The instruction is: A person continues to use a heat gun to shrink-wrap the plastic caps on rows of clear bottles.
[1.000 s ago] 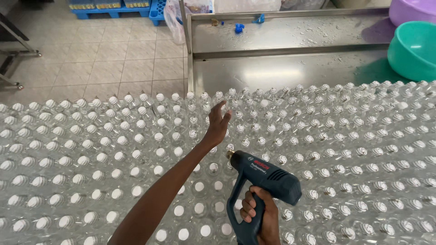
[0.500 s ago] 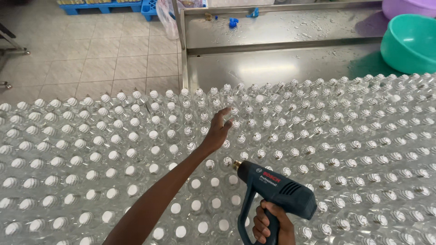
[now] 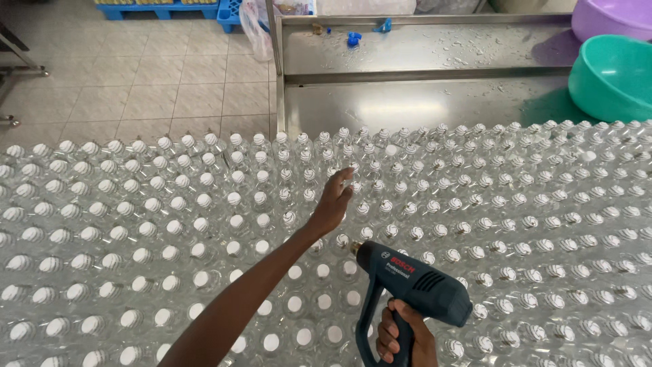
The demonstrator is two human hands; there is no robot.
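Our left hand has slid a bit toward us across the bottles, fingers loosely open, tips on a cap. Right hand, fist tight round the heat gun, brought it fwd; nozzle now just behind the left wrist, low over caps.

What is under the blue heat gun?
Under the heat gun, held by the right hand, stand clear bottles with white caps. The caps directly beneath its body are covered.

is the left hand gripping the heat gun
No, the right hand grips the blue heat gun; the left hand reaches over the bottles.
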